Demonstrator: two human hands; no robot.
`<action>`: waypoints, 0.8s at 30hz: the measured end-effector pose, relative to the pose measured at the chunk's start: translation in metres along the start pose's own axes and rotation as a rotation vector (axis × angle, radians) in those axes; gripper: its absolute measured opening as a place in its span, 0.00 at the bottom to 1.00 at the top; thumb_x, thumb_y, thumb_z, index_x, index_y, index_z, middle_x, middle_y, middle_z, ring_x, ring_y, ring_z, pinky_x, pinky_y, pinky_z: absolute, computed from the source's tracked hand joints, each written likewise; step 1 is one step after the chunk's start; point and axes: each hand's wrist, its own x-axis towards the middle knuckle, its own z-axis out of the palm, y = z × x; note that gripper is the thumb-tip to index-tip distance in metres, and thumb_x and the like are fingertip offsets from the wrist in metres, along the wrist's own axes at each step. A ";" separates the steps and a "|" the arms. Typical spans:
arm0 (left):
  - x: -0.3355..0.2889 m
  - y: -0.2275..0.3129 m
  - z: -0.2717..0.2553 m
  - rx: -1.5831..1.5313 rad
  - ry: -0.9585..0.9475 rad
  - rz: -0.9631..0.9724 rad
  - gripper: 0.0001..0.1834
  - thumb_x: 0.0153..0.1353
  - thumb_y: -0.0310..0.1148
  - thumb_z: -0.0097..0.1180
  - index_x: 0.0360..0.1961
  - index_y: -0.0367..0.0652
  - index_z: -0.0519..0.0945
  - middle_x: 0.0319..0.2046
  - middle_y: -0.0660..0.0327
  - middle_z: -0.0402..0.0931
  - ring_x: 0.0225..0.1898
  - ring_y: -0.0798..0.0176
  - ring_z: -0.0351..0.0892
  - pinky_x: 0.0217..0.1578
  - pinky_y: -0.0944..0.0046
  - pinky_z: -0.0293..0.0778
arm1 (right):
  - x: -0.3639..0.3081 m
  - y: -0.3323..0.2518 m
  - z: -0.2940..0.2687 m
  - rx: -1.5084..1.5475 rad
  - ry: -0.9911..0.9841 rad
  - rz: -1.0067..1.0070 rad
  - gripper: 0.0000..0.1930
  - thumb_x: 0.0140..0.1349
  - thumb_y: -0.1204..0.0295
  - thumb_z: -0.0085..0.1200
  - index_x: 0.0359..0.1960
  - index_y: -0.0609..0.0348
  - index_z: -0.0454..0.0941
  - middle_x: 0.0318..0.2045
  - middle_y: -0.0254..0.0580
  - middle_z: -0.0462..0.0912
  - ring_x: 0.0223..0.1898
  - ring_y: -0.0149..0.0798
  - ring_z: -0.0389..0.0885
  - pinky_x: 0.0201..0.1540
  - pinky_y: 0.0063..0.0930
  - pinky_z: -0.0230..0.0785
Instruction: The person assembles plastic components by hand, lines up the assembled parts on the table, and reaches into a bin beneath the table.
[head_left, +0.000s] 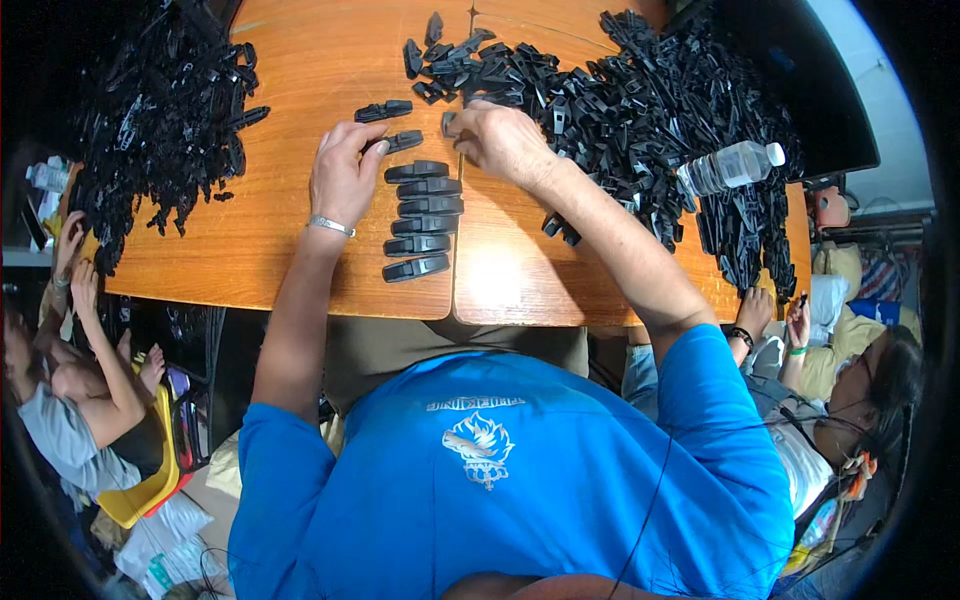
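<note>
My left hand (345, 178) is closed, its thumb and fingers pinching the end of a long black plastic clip piece (405, 141) on the table. Just beyond it lies another long black piece (384, 111). My right hand (500, 140) is at the near edge of the right-hand pile, fingers closed on a small black plastic piece (448, 124), partly covered by the fingers. Between my forearms, a column of several finished-looking black clips (422, 225) lies side by side, each pointing left to right.
A large heap of small black parts (640, 120) spreads over the right of the wooden table (300, 270); another heap (170, 120) covers the far left. A clear water bottle (735, 167) lies on the right heap. Other people's hands (755, 312) work at both table ends.
</note>
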 end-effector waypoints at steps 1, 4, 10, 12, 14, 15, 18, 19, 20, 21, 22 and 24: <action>-0.001 0.001 0.000 0.000 0.003 -0.001 0.12 0.69 0.31 0.66 0.52 0.43 0.90 0.49 0.56 0.85 0.54 0.48 0.81 0.58 0.52 0.77 | -0.002 0.000 0.001 0.032 0.039 0.007 0.10 0.63 0.74 0.66 0.46 0.54 0.88 0.47 0.49 0.86 0.48 0.54 0.88 0.53 0.46 0.83; -0.003 0.002 0.001 -0.001 0.009 0.001 0.12 0.69 0.31 0.67 0.52 0.43 0.90 0.50 0.56 0.84 0.55 0.48 0.81 0.58 0.52 0.77 | 0.000 0.007 -0.005 0.002 0.166 0.155 0.07 0.66 0.70 0.66 0.44 0.56 0.88 0.44 0.50 0.85 0.44 0.56 0.88 0.50 0.48 0.83; -0.004 0.004 0.003 0.058 0.015 0.004 0.12 0.68 0.30 0.68 0.51 0.43 0.90 0.50 0.56 0.84 0.55 0.48 0.80 0.57 0.52 0.78 | 0.003 -0.002 -0.001 -0.076 0.138 0.162 0.12 0.66 0.63 0.69 0.45 0.56 0.87 0.44 0.50 0.84 0.44 0.58 0.89 0.49 0.50 0.83; -0.005 0.004 0.002 0.067 0.018 0.005 0.12 0.67 0.30 0.68 0.51 0.44 0.90 0.50 0.56 0.84 0.55 0.48 0.80 0.57 0.52 0.78 | 0.005 -0.008 -0.003 -0.127 0.098 0.169 0.14 0.66 0.62 0.70 0.46 0.58 0.87 0.48 0.48 0.85 0.42 0.55 0.90 0.46 0.47 0.84; -0.005 0.004 0.002 0.065 0.022 0.005 0.12 0.67 0.30 0.68 0.51 0.44 0.90 0.50 0.57 0.84 0.56 0.48 0.80 0.58 0.52 0.78 | 0.007 -0.017 -0.001 -0.094 0.112 0.177 0.14 0.66 0.62 0.70 0.46 0.57 0.87 0.47 0.48 0.85 0.42 0.55 0.90 0.46 0.47 0.84; -0.006 0.004 0.002 0.066 0.022 0.003 0.12 0.67 0.30 0.68 0.51 0.44 0.90 0.50 0.57 0.84 0.56 0.48 0.80 0.58 0.52 0.78 | 0.008 -0.022 0.002 -0.062 0.129 0.186 0.14 0.66 0.61 0.70 0.46 0.57 0.88 0.46 0.47 0.86 0.42 0.54 0.90 0.46 0.46 0.84; -0.004 0.007 0.004 0.065 0.009 -0.019 0.13 0.66 0.29 0.69 0.51 0.45 0.90 0.51 0.57 0.84 0.56 0.48 0.80 0.58 0.53 0.78 | 0.014 -0.032 0.013 -0.122 0.086 0.186 0.15 0.64 0.60 0.70 0.46 0.56 0.88 0.44 0.47 0.87 0.44 0.53 0.90 0.47 0.46 0.83; -0.004 0.008 0.003 0.067 -0.001 0.005 0.13 0.66 0.29 0.69 0.51 0.45 0.90 0.51 0.57 0.84 0.56 0.48 0.80 0.57 0.53 0.78 | 0.016 -0.033 0.016 -0.173 0.034 0.189 0.15 0.64 0.60 0.71 0.46 0.55 0.88 0.44 0.47 0.87 0.45 0.53 0.89 0.48 0.47 0.83; -0.004 0.009 0.002 0.068 -0.011 0.030 0.13 0.66 0.28 0.69 0.51 0.45 0.90 0.51 0.57 0.84 0.56 0.48 0.80 0.57 0.52 0.78 | 0.017 -0.032 0.018 -0.132 0.024 0.180 0.13 0.63 0.65 0.69 0.45 0.58 0.86 0.46 0.53 0.87 0.43 0.57 0.90 0.47 0.51 0.83; -0.004 0.010 0.002 0.068 -0.009 0.034 0.13 0.66 0.28 0.69 0.51 0.45 0.90 0.51 0.57 0.84 0.56 0.48 0.80 0.57 0.52 0.78 | 0.016 -0.029 0.017 -0.134 0.028 0.180 0.13 0.63 0.65 0.69 0.45 0.58 0.86 0.46 0.53 0.87 0.43 0.57 0.90 0.47 0.51 0.83; -0.004 0.011 0.001 0.042 -0.007 0.025 0.14 0.65 0.28 0.69 0.52 0.45 0.89 0.51 0.57 0.84 0.56 0.49 0.80 0.57 0.52 0.78 | 0.015 -0.029 0.015 -0.119 0.046 0.171 0.13 0.63 0.66 0.68 0.46 0.58 0.86 0.46 0.53 0.87 0.44 0.57 0.90 0.47 0.51 0.83; -0.005 0.012 -0.002 0.015 -0.005 0.018 0.14 0.65 0.27 0.69 0.52 0.44 0.89 0.50 0.57 0.84 0.55 0.49 0.80 0.57 0.52 0.78 | 0.011 -0.030 0.011 -0.106 0.067 0.162 0.13 0.63 0.67 0.67 0.46 0.59 0.86 0.46 0.53 0.87 0.44 0.57 0.90 0.47 0.50 0.83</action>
